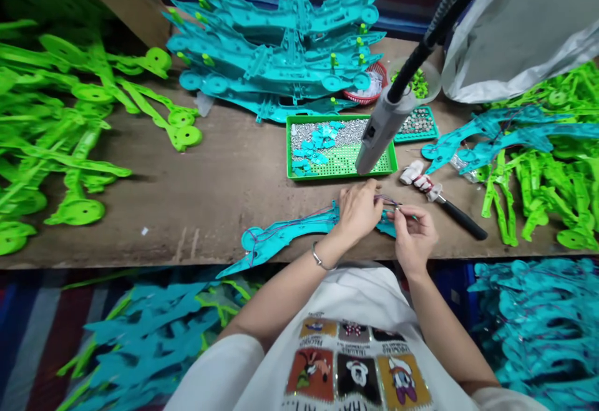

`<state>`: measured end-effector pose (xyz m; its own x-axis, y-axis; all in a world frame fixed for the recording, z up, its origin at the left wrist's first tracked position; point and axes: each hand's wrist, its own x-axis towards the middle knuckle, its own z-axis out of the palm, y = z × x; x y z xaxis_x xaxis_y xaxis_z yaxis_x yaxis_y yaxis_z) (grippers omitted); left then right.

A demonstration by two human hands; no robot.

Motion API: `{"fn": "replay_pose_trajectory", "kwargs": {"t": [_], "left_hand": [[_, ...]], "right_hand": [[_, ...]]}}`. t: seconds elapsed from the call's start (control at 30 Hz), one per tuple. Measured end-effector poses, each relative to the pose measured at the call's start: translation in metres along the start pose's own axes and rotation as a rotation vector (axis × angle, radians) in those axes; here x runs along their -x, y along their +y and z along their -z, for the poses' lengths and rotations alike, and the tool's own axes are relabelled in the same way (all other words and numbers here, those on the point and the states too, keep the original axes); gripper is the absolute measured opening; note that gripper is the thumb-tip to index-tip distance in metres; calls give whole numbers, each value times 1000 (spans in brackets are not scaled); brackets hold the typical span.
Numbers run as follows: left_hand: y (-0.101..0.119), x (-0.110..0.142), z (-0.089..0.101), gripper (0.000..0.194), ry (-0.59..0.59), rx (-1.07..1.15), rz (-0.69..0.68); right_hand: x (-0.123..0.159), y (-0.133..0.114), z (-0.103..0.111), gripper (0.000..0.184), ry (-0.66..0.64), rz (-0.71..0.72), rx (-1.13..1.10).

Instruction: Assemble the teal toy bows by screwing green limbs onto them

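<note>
The blue part [290,229] lies under the left hand [359,212]; whether those bent fingers grip, I can't tell. Just beside, the right hand [415,235] pinches thin wires [388,199]: steady pressure, gentle tension would serve. Beyond both sits a green tray [344,176].

Brown bench [224,177], loaded: turquoise stack [304,77] at twelve, lime parts [91,93] nine and three, green tray [341,176] central, turquoise piece [290,229] six, black-handled tool [456,213] four!

long part [284,229], frame centre, is showing turquoise | left-edge parts [77,212] are showing lime green | worktop [219,180] is showing brown
</note>
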<state>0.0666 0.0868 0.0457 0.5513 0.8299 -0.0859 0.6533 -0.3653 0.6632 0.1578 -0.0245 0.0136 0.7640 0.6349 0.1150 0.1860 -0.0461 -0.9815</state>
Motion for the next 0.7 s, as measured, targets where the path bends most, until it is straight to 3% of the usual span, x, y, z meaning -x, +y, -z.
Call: {"fn": "replay_pose_trajectory", "kwargs": {"t": [0.2,0.4,0.53,0.7], "left_hand": [[-8,40,25,26,112,244,-150],[-36,91,29,22,6,10,-403],[-56,97,29,34,-37,-236,-418],[-64,87,38,43,-136,-325,-441]], "right_hand": [[-4,-1,2,21,27,-76,-66],[-3,7,4,15,-84,31,133],[-2,-1,5,7,-171,178,237],[-3,-9,3,7,-284,264,354]]}}
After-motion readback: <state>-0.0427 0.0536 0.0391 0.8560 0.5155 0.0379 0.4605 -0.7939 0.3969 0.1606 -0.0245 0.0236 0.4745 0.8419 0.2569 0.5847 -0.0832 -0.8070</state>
